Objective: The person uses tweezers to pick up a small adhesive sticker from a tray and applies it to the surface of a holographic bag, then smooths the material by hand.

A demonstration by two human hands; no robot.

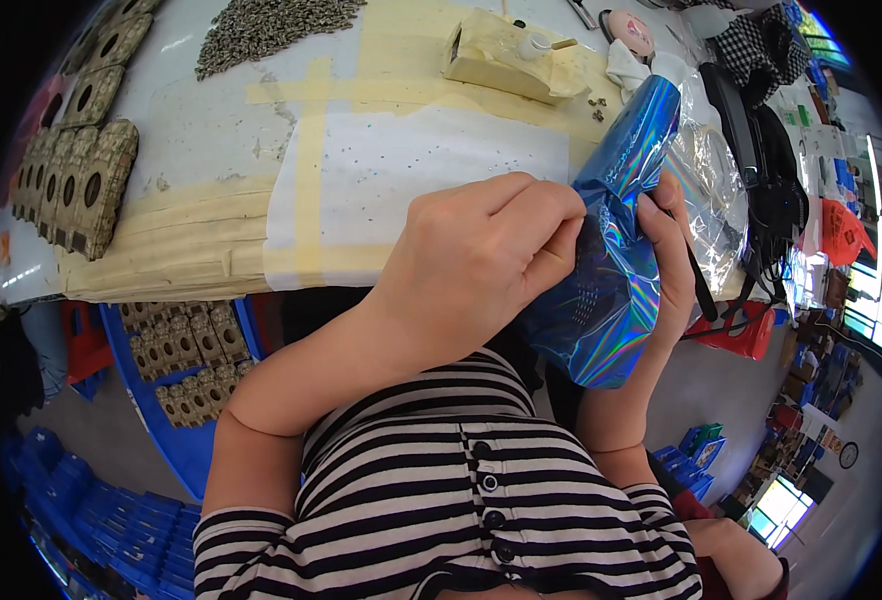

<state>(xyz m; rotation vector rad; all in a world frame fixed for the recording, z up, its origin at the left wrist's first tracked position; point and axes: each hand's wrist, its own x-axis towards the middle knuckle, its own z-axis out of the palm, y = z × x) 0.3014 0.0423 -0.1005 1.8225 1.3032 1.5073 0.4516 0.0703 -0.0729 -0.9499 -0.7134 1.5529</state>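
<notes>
Black-and-white striped, buttoned cloth of the wearer's shirt (pixel 411 455) is nearest. Leftmost on the pale, partly taped worktable (pixel 196 125), camouflage-patterned oblong pieces with dark oval openings (pixel 111 175) stand in a row; next, small metallic parts (pixel 271 30) lie heaped. The left hand (pixel 486 235) pinches shiny blue iridescent film (pixel 616 230), which hangs across the table's near edge; the right hand (pixel 669 245) grasps its right side, beside crinkled clear plastic (pixel 716 190).

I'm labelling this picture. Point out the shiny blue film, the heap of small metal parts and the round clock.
Shiny blue film (pixel 613 258): head view, crumpled middle.
Heap of small metal parts (pixel 269 32): head view, its middle.
Round clock (pixel 848 455): head view, dial.
</notes>
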